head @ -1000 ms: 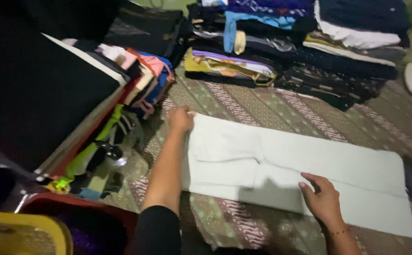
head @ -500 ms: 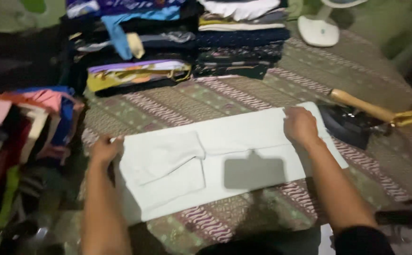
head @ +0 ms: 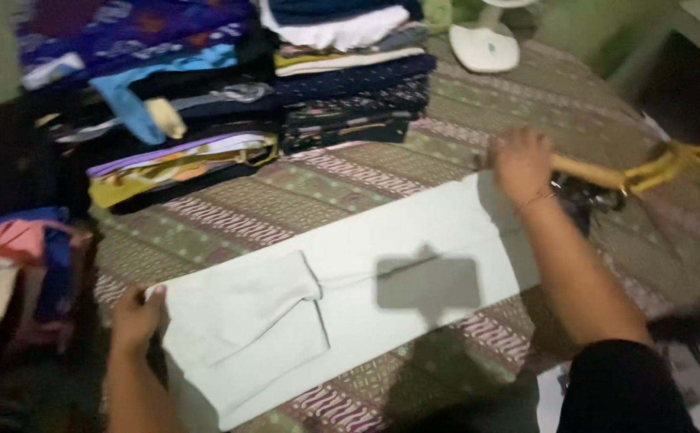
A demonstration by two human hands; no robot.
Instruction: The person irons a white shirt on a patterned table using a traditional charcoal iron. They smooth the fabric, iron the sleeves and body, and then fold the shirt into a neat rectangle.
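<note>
Since half a second ago, the view is shifted leftward and closer, so the pale garment (head: 350, 305) is now seen slanting from lower left to upper right, and the right hand (head: 522, 164) is found at its far upper-right end rather than over the middle. The garment, a light grey-white piece of clothing, is laid flat on a patterned mat (head: 326, 192) woven in brown, green and pink bands. Its left end is folded over onto itself, forming a doubled flap.

That folded left end is gripped at its edge by the left hand (head: 135, 317), the fingers curled around the cloth. The right hand is pressed down on the garment's upper-right corner with the fingers spread; a thin bracelet is worn on the wrist. A rectangular shadow is cast across the middle of the cloth.

Just beyond the right hand, a yellow-handled object (head: 647, 168) is seen, blurred. Stacks of folded clothes (head: 229, 88) are ranged behind the mat, and another pile of coloured clothes (head: 21, 256) is set at the left edge. A white, rounded object (head: 484, 46) rests at the top.
</note>
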